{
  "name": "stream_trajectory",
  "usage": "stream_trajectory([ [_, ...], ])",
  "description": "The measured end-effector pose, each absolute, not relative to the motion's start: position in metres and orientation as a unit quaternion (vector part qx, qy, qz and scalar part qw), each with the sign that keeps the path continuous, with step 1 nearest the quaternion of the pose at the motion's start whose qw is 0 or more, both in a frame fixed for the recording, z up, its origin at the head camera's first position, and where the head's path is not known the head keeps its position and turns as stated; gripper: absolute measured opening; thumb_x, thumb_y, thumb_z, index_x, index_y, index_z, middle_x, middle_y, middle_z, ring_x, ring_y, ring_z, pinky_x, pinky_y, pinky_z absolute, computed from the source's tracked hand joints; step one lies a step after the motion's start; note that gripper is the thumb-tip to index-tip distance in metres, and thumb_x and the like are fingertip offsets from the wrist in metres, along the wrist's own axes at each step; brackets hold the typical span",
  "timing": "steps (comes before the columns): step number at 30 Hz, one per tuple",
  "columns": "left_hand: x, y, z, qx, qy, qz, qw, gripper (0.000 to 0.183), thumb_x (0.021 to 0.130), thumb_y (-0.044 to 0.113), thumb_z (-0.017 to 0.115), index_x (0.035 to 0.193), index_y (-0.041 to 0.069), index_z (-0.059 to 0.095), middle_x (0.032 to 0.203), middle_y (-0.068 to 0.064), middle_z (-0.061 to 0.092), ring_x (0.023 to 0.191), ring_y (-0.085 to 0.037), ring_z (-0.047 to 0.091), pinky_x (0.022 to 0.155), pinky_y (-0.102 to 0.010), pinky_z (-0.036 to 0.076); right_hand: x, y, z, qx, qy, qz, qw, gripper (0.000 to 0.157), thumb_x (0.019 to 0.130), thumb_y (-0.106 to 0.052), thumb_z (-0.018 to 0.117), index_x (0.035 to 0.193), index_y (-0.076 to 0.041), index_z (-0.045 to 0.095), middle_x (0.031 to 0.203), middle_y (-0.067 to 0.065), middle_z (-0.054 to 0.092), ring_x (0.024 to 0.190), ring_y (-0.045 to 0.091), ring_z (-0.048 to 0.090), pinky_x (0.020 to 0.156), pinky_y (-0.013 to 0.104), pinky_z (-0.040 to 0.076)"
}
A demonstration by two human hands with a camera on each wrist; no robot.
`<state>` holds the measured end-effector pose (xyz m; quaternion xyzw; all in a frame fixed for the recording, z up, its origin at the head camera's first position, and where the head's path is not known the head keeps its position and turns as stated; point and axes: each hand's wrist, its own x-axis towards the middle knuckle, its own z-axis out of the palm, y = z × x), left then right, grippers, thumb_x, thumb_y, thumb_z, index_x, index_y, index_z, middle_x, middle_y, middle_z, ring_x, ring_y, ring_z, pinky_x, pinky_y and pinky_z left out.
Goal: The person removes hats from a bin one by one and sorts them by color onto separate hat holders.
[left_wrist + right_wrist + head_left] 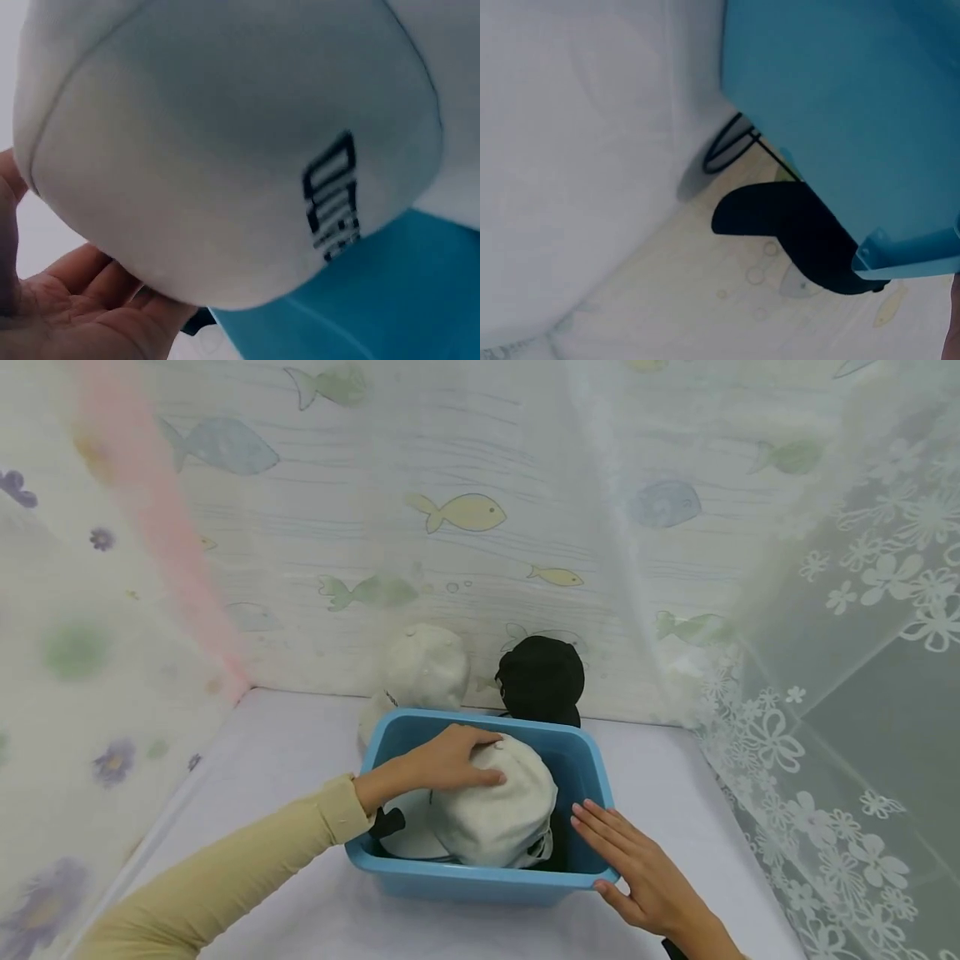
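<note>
A white cap (495,810) with dark lettering on its panel (330,199) sits in a light blue plastic bin (480,878). My left hand (450,760) grips the cap's crown from above, thumb and fingers spread over its top. In the left wrist view the fingers (90,281) lie against the cap's edge. At the bin's right rim my right hand (637,864) rests with straight fingers along the wall, the thumb outside. Some black material (388,822) shows inside the bin, left of the cap.
Behind the bin stand another white cap (426,667) and a black cap (542,681). A thin black wire stand (731,146) shows below the black cap in the right wrist view. White cloth (285,735) covers the table; fish-print curtains (465,568) hang behind.
</note>
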<state>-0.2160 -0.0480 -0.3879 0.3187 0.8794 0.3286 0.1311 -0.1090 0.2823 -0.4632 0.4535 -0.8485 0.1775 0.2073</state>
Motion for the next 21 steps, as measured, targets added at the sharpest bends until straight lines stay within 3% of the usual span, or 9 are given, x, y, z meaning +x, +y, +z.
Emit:
stream_trajectory([
  [12,-0.216,-0.048,-0.397,0.307,0.850,0.419,0.089,0.044,0.095,0.024,0.074,0.131,-0.001,0.067,0.131,-0.014,0.068,0.118,-0.027,0.066,0.098,-0.039,0.056,-0.110,0.280,-0.464,0.459,-0.841,0.184,0.219,0.065,0.110,-0.047,0.031,0.148,0.002,0.050,0.157,0.011,0.047,0.149,0.027,0.038,0.127,0.029,0.017],
  [21,-0.214,-0.051,-0.397,0.310,0.830,0.457,0.077,0.038,0.096,0.017,0.072,0.128,-0.003,0.068,0.126,-0.016,0.070,0.109,-0.026,0.070,0.089,-0.031,0.059,-0.109,0.280,-0.465,0.458,-0.838,0.185,0.229,0.066,0.111,-0.047,0.029,0.145,0.005,0.052,0.156,0.012,0.047,0.149,0.028,0.038,0.127,0.030,0.017],
])
